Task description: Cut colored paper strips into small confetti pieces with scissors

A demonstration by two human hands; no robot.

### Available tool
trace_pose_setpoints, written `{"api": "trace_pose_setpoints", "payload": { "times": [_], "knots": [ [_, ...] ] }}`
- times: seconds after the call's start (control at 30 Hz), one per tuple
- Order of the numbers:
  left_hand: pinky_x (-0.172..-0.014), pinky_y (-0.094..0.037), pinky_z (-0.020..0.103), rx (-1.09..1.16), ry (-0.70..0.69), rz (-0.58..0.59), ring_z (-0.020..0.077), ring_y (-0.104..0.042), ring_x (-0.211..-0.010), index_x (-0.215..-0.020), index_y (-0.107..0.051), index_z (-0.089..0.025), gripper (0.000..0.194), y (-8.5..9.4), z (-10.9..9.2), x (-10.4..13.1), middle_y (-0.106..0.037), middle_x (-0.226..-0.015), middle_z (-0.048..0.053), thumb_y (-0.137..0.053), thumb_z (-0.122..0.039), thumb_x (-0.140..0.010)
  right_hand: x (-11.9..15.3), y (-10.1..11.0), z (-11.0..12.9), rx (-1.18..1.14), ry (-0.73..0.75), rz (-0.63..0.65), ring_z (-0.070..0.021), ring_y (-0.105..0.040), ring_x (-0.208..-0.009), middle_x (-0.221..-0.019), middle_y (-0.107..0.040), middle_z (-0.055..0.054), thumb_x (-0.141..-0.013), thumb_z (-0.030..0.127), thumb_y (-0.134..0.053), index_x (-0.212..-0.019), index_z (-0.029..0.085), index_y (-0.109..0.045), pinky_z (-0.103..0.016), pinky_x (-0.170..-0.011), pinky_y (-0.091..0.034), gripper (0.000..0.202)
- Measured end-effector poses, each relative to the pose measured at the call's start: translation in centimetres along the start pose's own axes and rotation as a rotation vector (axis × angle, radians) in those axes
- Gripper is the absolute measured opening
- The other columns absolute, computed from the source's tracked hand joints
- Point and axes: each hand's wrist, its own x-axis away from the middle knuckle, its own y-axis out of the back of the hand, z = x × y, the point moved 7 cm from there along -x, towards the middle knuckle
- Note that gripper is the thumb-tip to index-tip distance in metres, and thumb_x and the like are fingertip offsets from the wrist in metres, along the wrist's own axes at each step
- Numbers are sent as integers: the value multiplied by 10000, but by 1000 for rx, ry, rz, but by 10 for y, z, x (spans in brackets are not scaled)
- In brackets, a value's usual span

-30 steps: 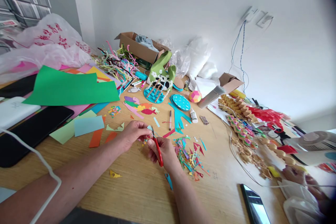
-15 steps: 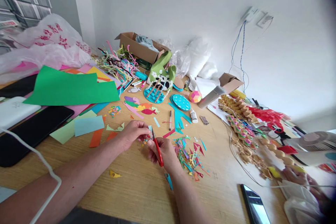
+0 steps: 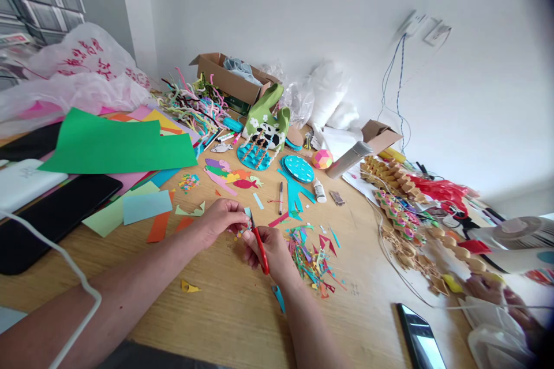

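My left hand (image 3: 225, 220) pinches a small light blue piece of paper (image 3: 247, 211) between thumb and fingertips, near the middle of the wooden table (image 3: 208, 311). Wrapped round the handles of the red scissors (image 3: 261, 251) is my right hand (image 3: 270, 248), touching or nearly touching the left. The scissor blades point up and away, beside the paper. Small coloured bits lie just under my fingers, partly hidden. A heap of paper scraps (image 3: 314, 259) lies right of my right hand. Coloured paper fish (image 3: 245, 183) rest beyond the hands.
Green paper (image 3: 121, 144) and a black phone (image 3: 56, 219) lie at the left. Beyond the hands are a green panda bag (image 3: 268, 121), a blue oval (image 3: 297, 169) and a glue bottle (image 3: 319, 191). Another phone (image 3: 419, 337) lies at front right, near a person's hand (image 3: 487, 288).
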Motion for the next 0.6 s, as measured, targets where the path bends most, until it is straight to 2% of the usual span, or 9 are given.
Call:
{"api": "trace_pose_setpoints", "payload": {
  "times": [0.37,0.6],
  "knots": [
    [-538,-371,244,-19,-1,-13,100,-499,-512,-656,-631,-125,147,3,0,0,-605,-571,8,-668,-254,-597,1,0,-1,3,-24,1,-80,-476,-317,-418,-544,17,-653,583,-679,-633,134,-539,-159,-315,-372,471],
    [-538,-363,250,-14,-6,-5,111,-504,-522,-627,-601,-138,139,3,0,-1,-573,-537,-3,-665,-259,-602,0,1,-2,8,-30,-1,-83,-472,-315,-415,-543,21,-644,596,-677,-637,143,-526,-166,-316,-376,477]
  ]
}}
